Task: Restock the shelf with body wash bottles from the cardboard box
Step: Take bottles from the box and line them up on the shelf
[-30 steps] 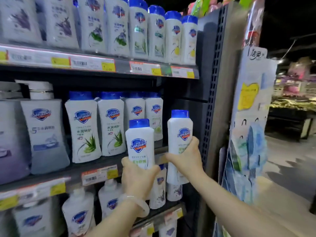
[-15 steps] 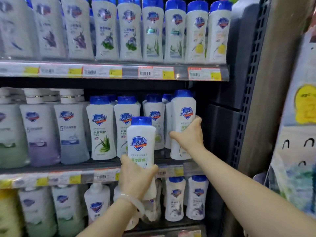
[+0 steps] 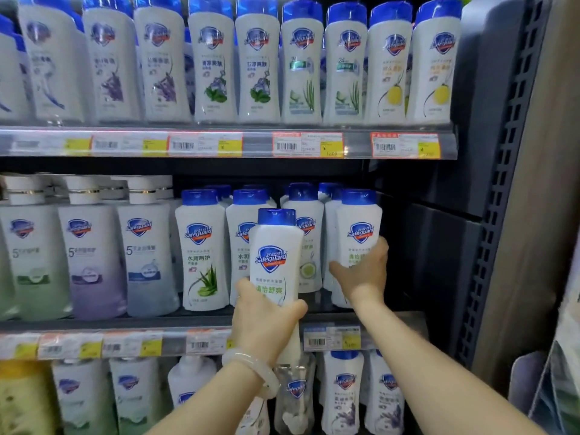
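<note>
the left hand (image 3: 266, 321) grips a white plastic body wash bottle with a blue cap (image 3: 276, 271) upright, just in front of the grey metal middle shelf (image 3: 125, 324). the right hand (image 3: 364, 271) wraps round a second identical white bottle (image 3: 359, 230) standing at that shelf's right end.
</note>
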`<control>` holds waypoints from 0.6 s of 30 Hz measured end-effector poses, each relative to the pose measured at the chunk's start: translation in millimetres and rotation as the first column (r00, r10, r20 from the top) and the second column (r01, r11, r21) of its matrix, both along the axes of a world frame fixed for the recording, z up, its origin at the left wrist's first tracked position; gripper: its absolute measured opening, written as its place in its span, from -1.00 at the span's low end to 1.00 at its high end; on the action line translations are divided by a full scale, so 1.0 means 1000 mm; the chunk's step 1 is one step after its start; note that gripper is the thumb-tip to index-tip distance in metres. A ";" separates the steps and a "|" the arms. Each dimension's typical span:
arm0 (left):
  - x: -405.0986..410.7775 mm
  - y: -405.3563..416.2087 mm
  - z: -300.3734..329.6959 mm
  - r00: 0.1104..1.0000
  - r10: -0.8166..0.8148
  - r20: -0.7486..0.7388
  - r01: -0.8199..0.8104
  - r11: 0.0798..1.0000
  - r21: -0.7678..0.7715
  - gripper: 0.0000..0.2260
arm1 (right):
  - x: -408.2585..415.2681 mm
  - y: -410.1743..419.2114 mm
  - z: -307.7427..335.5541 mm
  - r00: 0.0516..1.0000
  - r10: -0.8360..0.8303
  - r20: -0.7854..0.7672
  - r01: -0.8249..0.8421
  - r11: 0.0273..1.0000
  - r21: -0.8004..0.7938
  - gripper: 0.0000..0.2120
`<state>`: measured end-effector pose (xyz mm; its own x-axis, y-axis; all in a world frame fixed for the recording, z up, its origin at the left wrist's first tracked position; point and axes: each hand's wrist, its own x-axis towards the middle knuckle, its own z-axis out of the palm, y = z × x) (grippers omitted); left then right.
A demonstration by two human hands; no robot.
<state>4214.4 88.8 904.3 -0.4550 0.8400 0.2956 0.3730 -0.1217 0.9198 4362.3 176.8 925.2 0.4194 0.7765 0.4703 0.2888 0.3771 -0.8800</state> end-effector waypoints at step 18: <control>0.053 0.069 0.038 0.995 -0.070 0.068 0.055 0.980 0.194 -0.52 | 0.012 -0.006 -0.029 0.971 0.021 0.239 0.036 0.973 -0.229 -0.08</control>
